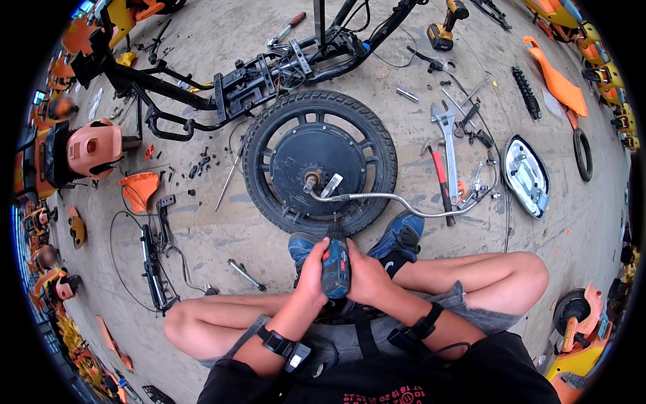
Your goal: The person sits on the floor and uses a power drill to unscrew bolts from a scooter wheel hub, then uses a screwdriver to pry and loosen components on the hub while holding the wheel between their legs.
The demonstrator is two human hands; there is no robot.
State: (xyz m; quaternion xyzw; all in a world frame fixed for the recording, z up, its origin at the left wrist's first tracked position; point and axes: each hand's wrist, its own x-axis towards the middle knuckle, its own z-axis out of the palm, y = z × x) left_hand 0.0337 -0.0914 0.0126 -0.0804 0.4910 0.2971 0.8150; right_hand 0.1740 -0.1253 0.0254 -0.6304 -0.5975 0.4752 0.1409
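Note:
Both my hands are wrapped round a blue and black cordless drill, held in front of me with its nose pointing away. My left hand closes on its left side, and my right hand grips its right side. The drill's tip meets the near part of a black hub motor wheel, close to a bolt on the hub's edge. The wheel lies flat with its tyre on. From its axle a metal-sheathed cable runs off to the right.
A black scooter frame lies beyond the wheel. To the right are an adjustable wrench, a red-handled hammer and a headlight. A yellow drill stands farther off. A shock absorber and orange cover lie left.

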